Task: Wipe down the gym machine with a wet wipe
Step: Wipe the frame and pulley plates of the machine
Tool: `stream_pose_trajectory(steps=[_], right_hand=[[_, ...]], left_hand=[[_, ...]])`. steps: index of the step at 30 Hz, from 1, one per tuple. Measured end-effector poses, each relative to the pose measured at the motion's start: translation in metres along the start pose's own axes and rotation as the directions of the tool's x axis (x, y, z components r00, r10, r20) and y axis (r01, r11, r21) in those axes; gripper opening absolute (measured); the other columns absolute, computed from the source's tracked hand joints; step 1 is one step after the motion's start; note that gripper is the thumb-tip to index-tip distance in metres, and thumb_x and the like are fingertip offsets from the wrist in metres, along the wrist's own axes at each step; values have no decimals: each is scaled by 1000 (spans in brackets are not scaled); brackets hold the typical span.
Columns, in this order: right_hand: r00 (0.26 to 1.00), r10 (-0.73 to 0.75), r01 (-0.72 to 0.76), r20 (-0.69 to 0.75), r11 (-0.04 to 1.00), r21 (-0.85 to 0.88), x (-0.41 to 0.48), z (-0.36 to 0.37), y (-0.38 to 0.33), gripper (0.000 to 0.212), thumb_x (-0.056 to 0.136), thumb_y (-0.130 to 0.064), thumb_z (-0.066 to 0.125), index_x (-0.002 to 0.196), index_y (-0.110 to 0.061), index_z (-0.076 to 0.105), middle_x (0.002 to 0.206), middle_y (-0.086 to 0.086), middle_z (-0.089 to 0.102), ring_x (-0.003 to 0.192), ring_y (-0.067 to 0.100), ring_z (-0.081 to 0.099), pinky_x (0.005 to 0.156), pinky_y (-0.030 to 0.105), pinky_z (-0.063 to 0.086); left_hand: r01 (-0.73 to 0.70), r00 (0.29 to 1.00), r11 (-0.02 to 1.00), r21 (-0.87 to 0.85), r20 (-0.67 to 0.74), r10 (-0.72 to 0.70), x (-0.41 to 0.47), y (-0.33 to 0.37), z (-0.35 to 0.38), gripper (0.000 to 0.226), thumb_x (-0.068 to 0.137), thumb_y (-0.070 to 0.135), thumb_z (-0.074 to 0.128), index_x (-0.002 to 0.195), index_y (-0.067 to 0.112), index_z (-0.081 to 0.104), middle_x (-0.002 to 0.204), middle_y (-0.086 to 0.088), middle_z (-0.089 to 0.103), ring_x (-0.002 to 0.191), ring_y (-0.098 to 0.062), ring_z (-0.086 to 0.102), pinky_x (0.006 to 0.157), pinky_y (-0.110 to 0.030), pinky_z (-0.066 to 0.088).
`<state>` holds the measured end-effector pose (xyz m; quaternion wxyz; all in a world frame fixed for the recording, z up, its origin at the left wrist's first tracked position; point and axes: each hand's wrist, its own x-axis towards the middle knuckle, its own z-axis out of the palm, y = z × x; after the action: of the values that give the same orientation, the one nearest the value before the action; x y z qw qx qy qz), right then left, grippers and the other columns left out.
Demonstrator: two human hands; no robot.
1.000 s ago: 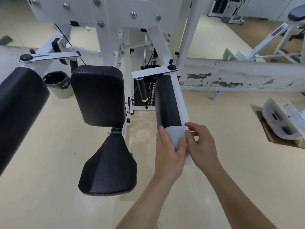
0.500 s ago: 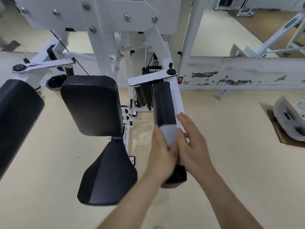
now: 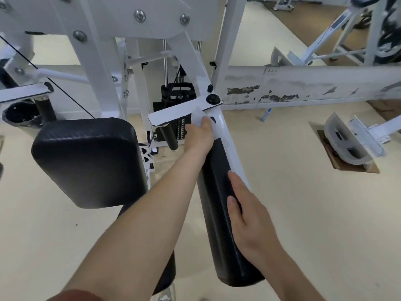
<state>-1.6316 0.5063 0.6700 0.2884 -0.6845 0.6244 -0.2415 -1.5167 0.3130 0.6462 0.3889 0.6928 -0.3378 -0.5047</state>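
Left hand (image 3: 198, 136): fingers curl on the wet wipe (image 3: 198, 115), at the top end of the black pad (image 3: 217, 183).
Right hand (image 3: 249, 218): fingers straight, flat on the pad's side.

Brightness: bright, even indoor light; the pale floor (image 3: 303, 213) looks slightly washed out.
Glare: a soft sheen runs along the white arm (image 3: 225, 135); thin highlights streak the black pad (image 3: 217, 203).
Shadows: faint and soft-edged, darkest under the pads.
Blur: the left hand (image 3: 199, 135) and the wipe (image 3: 198, 115) are smeared; the far machine (image 3: 358, 29) at the top right is smeared too.
Distortion: wide-angle bend; the wall base (image 3: 325, 83) bows and the posts lean outward at the edges.
Focus: the near forearm is soft at the bottom edge.
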Motion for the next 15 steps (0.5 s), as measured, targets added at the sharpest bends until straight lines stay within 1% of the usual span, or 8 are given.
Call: stream_pose_trajectory(steps=[2,4,6,9,10,11,13,15], right_hand=[[1000,2,-1,4,994,-112,7,0,-2,52,99,-30,27,151,-26,30,155,-10,32,139,-1,28,107,2,11],[998,-47,41,-34,986,-161,24,0,-10,52,100,-26,28,151,-21,31,156,-7,30,143,7,26,111,9,10],[987,-138,132,-77,988,-86,45,1,-20,48,103,-24,31,151,-23,32,155,-13,24,144,1,19,116,14,10],[987,-160,160,4,987,34,66,4,-28,45,105,-27,38,149,-29,37,157,-17,25,144,-6,16,120,20,14],[989,-145,144,31,989,28,69,6,-28,44,105,-30,37,149,-30,39,157,-16,28,144,-6,17,120,22,16],[992,-119,118,34,993,19,70,7,-27,44,105,-32,35,148,-29,40,157,-14,30,144,-6,18,120,23,17],[998,-55,55,12,998,10,73,9,-28,45,105,-34,33,150,-27,36,159,-13,25,144,-7,16,120,20,15],[997,-66,70,37,992,-106,77,12,-30,52,105,-40,28,155,-27,20,161,-15,15,146,-5,7,119,18,10]], left_hand=[[-94,995,993,-76,7,95,-6,-10,-1,60,99,49,30,146,12,28,140,-11,47,124,-29,48,108,-46,38],[-259,966,961,-99,-5,260,-30,-31,-2,60,95,47,30,146,16,28,141,-8,46,129,-24,45,111,-45,36],[-388,920,920,-55,30,390,-62,-59,-2,67,91,48,34,149,16,25,149,-11,38,138,-26,37,116,-45,31],[-563,826,815,138,74,558,-91,-82,0,75,91,37,40,153,4,14,160,-17,17,149,-30,14,121,-37,14],[-563,826,818,116,86,557,-90,-77,-2,81,87,45,35,153,3,13,161,-17,14,150,-29,11,121,-35,12],[-493,868,869,34,93,488,-87,-65,-5,92,79,57,29,154,7,10,162,-14,9,151,-25,7,120,-31,11],[-261,952,954,-147,127,279,-69,-40,-9,111,62,80,22,155,23,5,164,-1,1,150,-14,3,120,-28,9],[-205,960,942,-267,134,247,-48,-26,-13,108,65,88,30,155,32,11,163,1,6,149,-13,9,121,-35,12]])
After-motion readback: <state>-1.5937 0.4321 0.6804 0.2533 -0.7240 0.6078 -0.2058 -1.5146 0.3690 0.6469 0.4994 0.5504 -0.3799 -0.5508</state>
